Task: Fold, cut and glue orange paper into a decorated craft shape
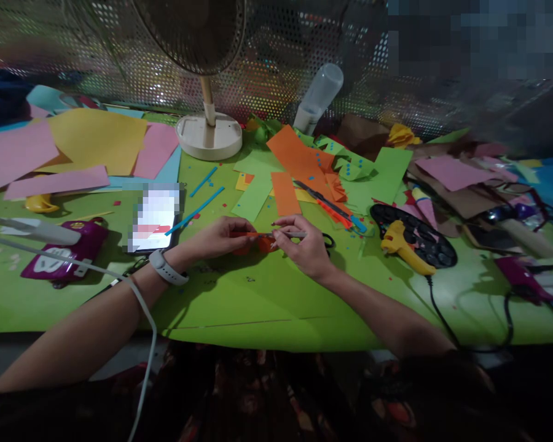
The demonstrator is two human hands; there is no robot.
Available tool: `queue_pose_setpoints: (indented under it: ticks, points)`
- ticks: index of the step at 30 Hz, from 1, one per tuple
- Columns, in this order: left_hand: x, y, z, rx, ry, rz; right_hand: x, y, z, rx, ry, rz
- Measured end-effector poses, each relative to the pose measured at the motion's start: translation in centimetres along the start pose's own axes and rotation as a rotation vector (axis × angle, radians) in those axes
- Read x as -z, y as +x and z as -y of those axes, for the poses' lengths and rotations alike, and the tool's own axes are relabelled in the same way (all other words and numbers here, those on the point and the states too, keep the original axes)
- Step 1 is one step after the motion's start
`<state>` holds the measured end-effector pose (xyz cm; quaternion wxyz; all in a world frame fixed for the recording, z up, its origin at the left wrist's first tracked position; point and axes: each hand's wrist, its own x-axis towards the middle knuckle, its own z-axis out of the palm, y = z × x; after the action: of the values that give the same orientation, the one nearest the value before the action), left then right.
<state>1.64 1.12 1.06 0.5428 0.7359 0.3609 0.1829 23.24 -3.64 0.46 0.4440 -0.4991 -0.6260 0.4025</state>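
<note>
My left hand [221, 236] and my right hand [304, 245] meet over the green table sheet [258, 294]. Both are closed on a thin orange paper strip [253, 234] stretched between them. My right hand also pinches a slim grey stick [291, 234] lying along the strip. Small orange paper pieces [263, 245] sit just under the strip. A pale watch is on my left wrist [166, 267].
A phone [153, 220] lies left of my hands, blue strips [198, 209] beside it. Orange and green sheets [299, 162], scissors [327, 202], a yellow glue gun [403, 245] on a dark tray, a fan base [209, 135] and pink and yellow paper [87, 144] surround them.
</note>
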Motion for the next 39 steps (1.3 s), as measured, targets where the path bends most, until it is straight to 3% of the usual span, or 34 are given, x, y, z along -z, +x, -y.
queue_pose_setpoints:
  ticks: [39]
  points:
    - [0.0, 0.2, 1.0, -0.041, -0.024, -0.060, 0.8, 0.1, -0.2, 0.078, 0.069, -0.045]
